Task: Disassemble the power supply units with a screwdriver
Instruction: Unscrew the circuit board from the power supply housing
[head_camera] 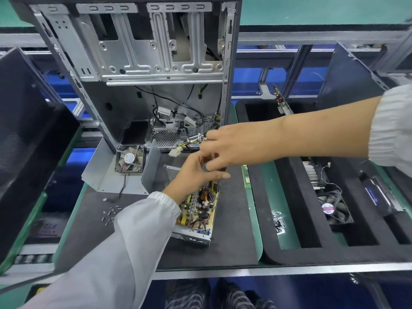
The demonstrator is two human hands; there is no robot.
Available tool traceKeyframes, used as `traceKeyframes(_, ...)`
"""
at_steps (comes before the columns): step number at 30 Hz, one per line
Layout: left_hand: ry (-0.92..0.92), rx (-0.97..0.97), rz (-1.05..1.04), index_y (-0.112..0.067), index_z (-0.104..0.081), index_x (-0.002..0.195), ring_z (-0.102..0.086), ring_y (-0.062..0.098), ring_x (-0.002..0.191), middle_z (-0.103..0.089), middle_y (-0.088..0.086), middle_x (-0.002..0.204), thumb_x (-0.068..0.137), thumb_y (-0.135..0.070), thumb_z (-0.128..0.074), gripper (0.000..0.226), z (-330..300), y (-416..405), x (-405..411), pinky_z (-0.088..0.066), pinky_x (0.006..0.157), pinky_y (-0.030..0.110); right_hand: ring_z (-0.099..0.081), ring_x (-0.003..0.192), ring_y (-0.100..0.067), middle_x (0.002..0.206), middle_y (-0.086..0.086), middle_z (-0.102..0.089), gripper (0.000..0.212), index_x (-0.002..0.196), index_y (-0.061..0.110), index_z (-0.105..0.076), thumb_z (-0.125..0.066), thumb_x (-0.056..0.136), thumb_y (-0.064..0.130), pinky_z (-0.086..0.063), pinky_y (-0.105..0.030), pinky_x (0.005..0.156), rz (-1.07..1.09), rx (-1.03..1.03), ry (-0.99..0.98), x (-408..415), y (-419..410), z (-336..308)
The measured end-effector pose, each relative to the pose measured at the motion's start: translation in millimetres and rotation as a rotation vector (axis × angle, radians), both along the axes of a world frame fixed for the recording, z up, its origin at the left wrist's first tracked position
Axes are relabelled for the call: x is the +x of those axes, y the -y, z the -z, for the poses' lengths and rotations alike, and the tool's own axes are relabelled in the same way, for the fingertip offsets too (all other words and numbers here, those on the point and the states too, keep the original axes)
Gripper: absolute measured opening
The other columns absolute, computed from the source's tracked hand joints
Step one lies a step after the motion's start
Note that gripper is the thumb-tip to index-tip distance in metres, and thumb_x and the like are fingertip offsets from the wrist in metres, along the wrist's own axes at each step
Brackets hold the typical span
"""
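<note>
1. at the far left a dark panel leaned over the bench.
2. loose screws lay lower left of centre on the mat.
3. a detached fan sat on a grey cover below the open computer case.
4. the left hand rested on the opened power supply unit at centre, fingers curled; whether it gripped anything could not be told.
5. the right hand pinched the unit's wire bundle just above.
6. at right a foam tray held another fan.
</note>
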State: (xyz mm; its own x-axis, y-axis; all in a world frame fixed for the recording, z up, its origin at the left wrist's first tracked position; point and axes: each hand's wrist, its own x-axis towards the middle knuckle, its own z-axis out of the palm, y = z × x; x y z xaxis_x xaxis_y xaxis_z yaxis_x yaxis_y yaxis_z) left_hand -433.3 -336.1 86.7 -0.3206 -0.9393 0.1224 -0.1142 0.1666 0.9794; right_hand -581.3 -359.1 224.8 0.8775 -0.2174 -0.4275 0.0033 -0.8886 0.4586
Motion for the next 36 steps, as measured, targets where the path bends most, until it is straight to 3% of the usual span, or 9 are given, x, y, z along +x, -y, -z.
traceKeyframes(4,0.045,0.017,-0.003,0.000,-0.065,0.097,-0.060,0.022,0.082,-0.065,0.020,0.089,0.070,-0.009,-0.085,0.035,1,3,-1,-0.049,0.079,0.033,-0.046,0.031,-0.013,0.074,-0.011,-0.063,0.055,0.089,0.002,-0.053,-0.045,0.094,0.057,-0.033,-0.016,0.031,1.124,0.513,-0.010,28,12,-6)
traceKeyframes(8,0.127,-0.031,0.108,-0.016,-0.071,0.104,-0.062,0.008,0.106,-0.071,0.006,0.106,0.081,-0.016,-0.078,0.025,-3,5,0,-0.046,0.097,0.024,-0.030,0.029,-0.006,0.070,-0.006,-0.047,0.040,0.098,0.004,-0.049,-0.036,0.102,0.041,-0.020,-0.012,0.028,1.661,0.791,-0.223,38,35,-4)
traceKeyframes(13,0.293,-0.029,0.236,-0.024,-0.068,0.118,-0.033,-0.002,0.137,-0.062,-0.017,0.124,0.094,-0.022,-0.063,0.025,-4,13,9,-0.005,0.122,0.030,-0.032,0.037,-0.009,0.070,-0.005,-0.052,0.037,0.089,0.007,-0.048,-0.035,0.103,0.038,-0.028,-0.015,0.036,1.377,0.637,-0.339,29,30,1)
traceKeyframes(16,0.295,-0.069,0.261,-0.031,-0.067,0.113,-0.039,0.001,0.134,-0.061,-0.017,0.123,0.094,-0.018,-0.063,0.023,-8,19,11,-0.012,0.122,0.035,-0.049,0.067,-0.021,0.084,-0.006,-0.056,0.036,0.094,0.008,-0.051,-0.034,0.103,0.039,-0.040,-0.028,0.063,0.903,0.347,-0.389,32,19,-2)
traceKeyframes(21,0.272,-0.067,0.289,-0.026,-0.070,0.107,-0.053,0.001,0.123,-0.069,-0.013,0.115,0.092,-0.016,-0.066,0.018,-12,24,15,-0.016,0.121,0.031,-0.058,0.102,-0.030,0.118,-0.011,-0.055,0.027,0.124,0.012,-0.052,-0.044,0.099,0.017,-0.038,-0.032,0.066,0.437,-0.034,-0.308,22,-9,1)
traceKeyframes(25,0.250,0.031,0.343,-0.021,-0.062,0.082,-0.058,-0.014,0.080,-0.066,-0.027,0.078,0.086,0.006,-0.065,0.028,-11,24,30,-0.041,0.071,0.000,-0.050,0.106,-0.030,0.120,-0.011,-0.053,0.028,0.120,0.013,-0.057,-0.036,0.101,0.012,-0.041,-0.035,0.082,0.222,-0.075,-0.090,36,-18,11)
traceKeyframes(29,0.334,0.045,0.306,0.014,-0.064,0.099,-0.055,0.026,0.082,-0.064,0.029,0.097,0.085,0.011,-0.061,0.014,-2,22,40,-0.039,0.069,0.001,-0.053,0.083,-0.013,0.094,-0.003,-0.061,0.028,0.110,0.027,-0.069,-0.059,0.089,0.041,-0.025,-0.022,0.065,0.492,-0.012,0.037,64,-32,8)
traceKeyframes(31,0.249,0.054,0.263,0.007,-0.067,0.097,-0.061,0.018,0.084,-0.068,0.011,0.090,0.083,0.007,-0.069,0.015,-5,18,38,-0.044,0.077,0.005,-0.057,0.066,-0.007,0.085,-0.001,-0.065,0.040,0.098,0.036,-0.069,-0.072,0.065,0.060,-0.029,-0.022,0.052,0.554,-0.155,0.062,62,-35,-1)
traceKeyframes(36,0.196,-0.020,0.241,-0.018,-0.076,0.091,-0.057,-0.011,0.101,-0.073,0.004,0.103,0.072,-0.013,-0.084,0.021,-4,12,26,-0.029,0.116,0.048,-0.052,0.074,-0.024,0.104,-0.005,-0.060,0.023,0.095,0.016,-0.052,-0.047,0.099,0.038,-0.036,-0.031,0.056,0.856,0.011,0.089,47,-23,-3)
